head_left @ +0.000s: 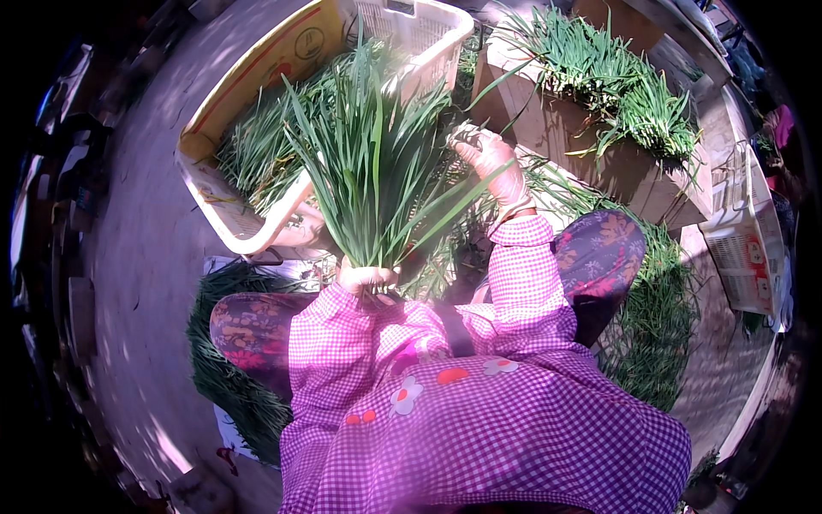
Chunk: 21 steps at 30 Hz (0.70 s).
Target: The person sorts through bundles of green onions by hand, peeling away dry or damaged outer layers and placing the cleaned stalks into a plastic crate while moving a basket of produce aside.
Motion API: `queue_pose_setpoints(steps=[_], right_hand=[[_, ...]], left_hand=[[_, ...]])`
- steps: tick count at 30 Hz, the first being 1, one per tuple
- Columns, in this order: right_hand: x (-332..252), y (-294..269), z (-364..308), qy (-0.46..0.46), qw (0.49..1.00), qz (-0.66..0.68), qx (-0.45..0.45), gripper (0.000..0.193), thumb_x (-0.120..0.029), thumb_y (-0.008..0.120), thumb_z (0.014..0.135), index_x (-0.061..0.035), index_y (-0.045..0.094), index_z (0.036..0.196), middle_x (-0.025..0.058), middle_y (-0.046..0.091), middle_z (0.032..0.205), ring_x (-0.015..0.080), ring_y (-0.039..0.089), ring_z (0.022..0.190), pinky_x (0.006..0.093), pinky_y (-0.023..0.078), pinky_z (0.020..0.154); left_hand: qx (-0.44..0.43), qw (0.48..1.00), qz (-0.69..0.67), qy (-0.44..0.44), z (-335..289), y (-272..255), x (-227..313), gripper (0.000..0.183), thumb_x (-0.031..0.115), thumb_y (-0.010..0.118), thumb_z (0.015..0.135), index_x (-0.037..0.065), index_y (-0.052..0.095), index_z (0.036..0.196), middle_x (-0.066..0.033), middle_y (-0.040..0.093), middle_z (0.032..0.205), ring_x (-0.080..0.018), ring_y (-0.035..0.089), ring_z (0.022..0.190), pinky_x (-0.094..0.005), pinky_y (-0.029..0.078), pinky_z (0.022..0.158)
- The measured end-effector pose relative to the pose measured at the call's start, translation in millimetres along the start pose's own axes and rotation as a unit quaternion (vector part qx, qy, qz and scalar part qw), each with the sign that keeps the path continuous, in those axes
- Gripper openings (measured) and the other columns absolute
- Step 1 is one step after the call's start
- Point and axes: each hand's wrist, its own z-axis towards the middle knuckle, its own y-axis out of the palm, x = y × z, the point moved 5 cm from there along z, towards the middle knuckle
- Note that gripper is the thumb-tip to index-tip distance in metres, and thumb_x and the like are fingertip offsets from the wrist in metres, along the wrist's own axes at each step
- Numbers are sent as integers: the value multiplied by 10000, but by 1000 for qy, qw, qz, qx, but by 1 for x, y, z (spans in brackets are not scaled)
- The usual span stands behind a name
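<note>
My left hand (366, 277) is wrapped round the lower ends of a bunch of garlic chives (368, 171), held upright in front of me with its long green blades fanning out. To the right of the bunch, my right hand (490, 163) is raised with its fingers bent together. What those fingers hold, if anything, I cannot make out. A few long blades stick out of the bunch sideways, and one passes in front of my right wrist.
Behind the bunch stands a plastic crate (224, 224) lined with yellow card, holding more chives. Trimmed-looking chives (612, 86) lie along a wooden box (591, 141) at the far right. Loose piles (235, 343) flank my knees, and another crate (743, 248) stands at the right.
</note>
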Motion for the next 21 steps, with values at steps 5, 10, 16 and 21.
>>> queue_pose_setpoints(steps=[5,10,16,21], right_hand=[[-10,0,-9,88,979,165,79,141,-133,610,837,-18,682,871,56,665,747,114,607,713,264,449,667],[2,-27,-7,70,934,258,236,200,-184,598,882,-3,680,906,42,673,852,108,592,785,230,421,728],[-26,-9,-8,61,927,340,146,285,-283,612,885,-33,672,1006,25,664,938,102,550,872,254,403,850],[-49,5,-12,41,924,363,114,200,-175,633,862,-14,677,972,34,669,887,110,578,830,249,416,830]], left_hand=[[-11,1000,-21,6,-2,1,1,392,-43,595,591,-45,570,982,-162,607,797,-236,581,594,-307,488,515],[-7,1000,-16,2,-3,-4,-1,374,-46,589,588,-45,580,961,-155,611,797,-228,581,589,-311,484,517],[9,1000,18,-13,2,-1,-3,374,-38,587,585,-62,578,958,-159,609,771,-231,577,591,-312,481,526],[30,1000,1,-2,0,1,-1,407,-62,552,609,-95,559,1015,-162,619,782,-217,597,615,-320,497,562]])
